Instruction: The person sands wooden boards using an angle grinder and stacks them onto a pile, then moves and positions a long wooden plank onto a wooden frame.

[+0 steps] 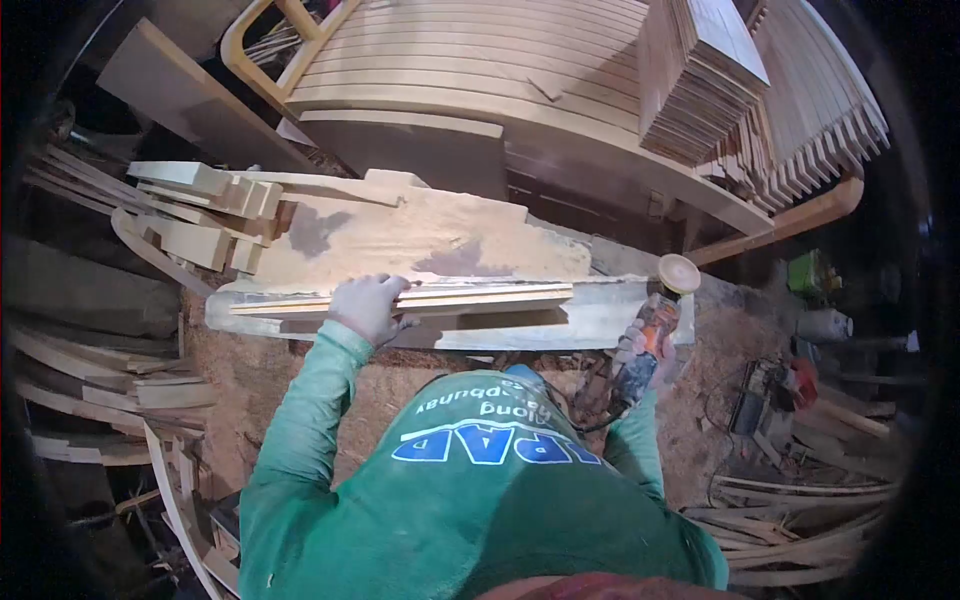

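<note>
My left hand [365, 308], in a pale dusty glove, is closed around a few long, thin wooden boards [480, 297] near their left part. The boards lie along the front of a dusty workbench [620, 315]. My right hand [640, 362] is wrapped around the body of an orange and black angle grinder [655, 325]. A round tan sanding disc [679, 273] sits at the grinder's far end, just right of the boards and apart from them. A thick layer of sawdust [400, 235] covers the bench behind the boards.
Wood blocks [215, 215] are piled at the bench's left end. A large slatted wooden panel [470, 60] stands behind, with stacked boards [700, 70] on it. Curved offcuts [790, 520] lie at lower right. Another power tool [755, 395] rests on the right.
</note>
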A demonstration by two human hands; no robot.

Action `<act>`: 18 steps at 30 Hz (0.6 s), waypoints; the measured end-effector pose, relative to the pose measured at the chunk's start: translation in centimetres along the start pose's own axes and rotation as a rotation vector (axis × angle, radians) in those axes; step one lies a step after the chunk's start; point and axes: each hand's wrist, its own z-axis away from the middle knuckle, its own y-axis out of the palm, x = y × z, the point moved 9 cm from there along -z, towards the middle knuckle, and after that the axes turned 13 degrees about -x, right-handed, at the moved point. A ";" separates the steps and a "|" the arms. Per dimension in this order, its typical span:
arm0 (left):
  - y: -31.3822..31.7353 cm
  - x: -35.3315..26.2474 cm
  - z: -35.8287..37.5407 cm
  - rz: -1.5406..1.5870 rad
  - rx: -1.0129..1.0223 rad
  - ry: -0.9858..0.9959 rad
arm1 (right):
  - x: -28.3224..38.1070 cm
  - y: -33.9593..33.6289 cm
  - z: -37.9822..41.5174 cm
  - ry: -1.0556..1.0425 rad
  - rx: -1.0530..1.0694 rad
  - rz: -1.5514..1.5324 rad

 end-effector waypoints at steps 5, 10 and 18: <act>0.5 1.8 0.6 0.019 -0.039 -0.015 | -1.9 -1.4 0.1 0.023 0.004 0.016; 0.2 1.8 0.4 0.033 -0.078 0.036 | 0.0 -5.8 2.0 -0.137 -0.390 0.404; 0.6 5.8 -0.8 0.003 -0.109 0.017 | 6.4 -4.0 4.6 -0.658 -1.191 2.122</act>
